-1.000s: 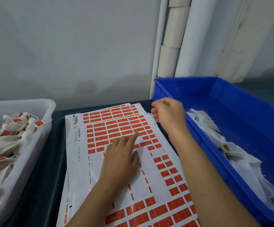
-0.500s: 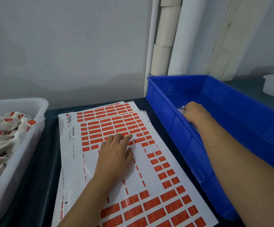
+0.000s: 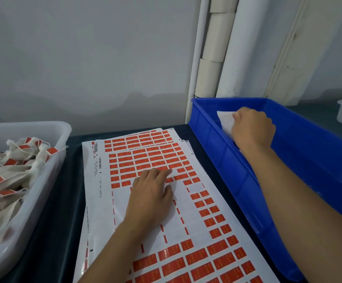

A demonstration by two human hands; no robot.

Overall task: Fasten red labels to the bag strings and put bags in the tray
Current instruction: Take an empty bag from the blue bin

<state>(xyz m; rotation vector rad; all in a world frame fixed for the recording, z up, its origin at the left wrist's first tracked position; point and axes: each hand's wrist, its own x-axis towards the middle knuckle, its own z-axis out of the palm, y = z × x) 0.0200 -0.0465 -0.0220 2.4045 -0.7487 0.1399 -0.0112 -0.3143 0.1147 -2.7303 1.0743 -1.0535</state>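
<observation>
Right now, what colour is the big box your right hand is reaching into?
Bright blue. The crate shows best in the head view, on the right.

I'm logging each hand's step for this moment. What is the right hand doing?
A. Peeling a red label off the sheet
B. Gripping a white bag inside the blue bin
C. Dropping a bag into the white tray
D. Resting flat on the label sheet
B: the right hand is curled round a white bag inside the blue bin.

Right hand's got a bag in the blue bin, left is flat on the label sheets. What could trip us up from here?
1. The right hand grips the white bag at one edge, low behind the blue bin wall; it could catch on the rim as it lifts.
2. The label sheets lie loosely stacked; if the left hand lifts, the top sheet may slide.
</observation>
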